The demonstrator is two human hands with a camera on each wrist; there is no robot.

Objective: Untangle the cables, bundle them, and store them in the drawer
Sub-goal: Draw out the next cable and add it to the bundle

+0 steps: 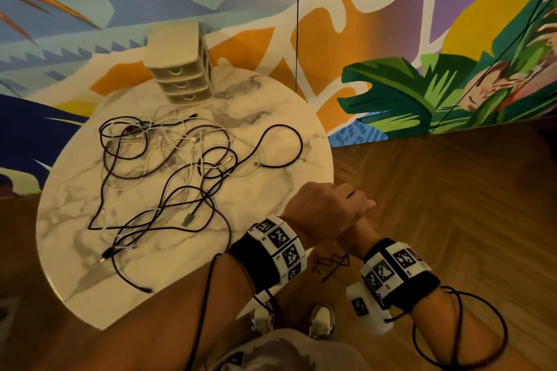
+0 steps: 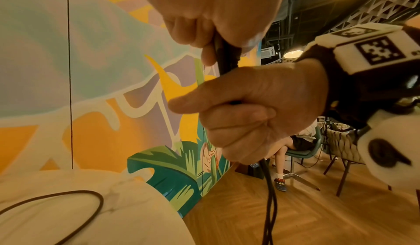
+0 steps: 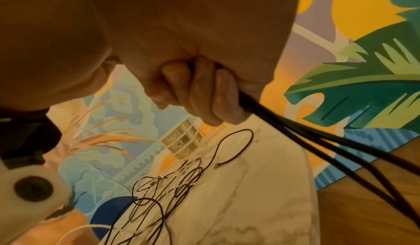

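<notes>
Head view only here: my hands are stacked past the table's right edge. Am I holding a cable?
Observer: Yes; the left wrist view shows the left hand and right hand both gripping a black cable.
Operator: Single strand?
Observer: No; the right wrist view shows several strands fanning from the right hand's grip.
Operator: Anyone nearby?
Observer: The left wrist view shows a seated person across the floor.

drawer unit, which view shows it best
The head view: the drawer unit stands whole at the table's far edge, all its stacked drawers shut. The right wrist view shows it small and tilted. The left wrist view misses it.
</notes>
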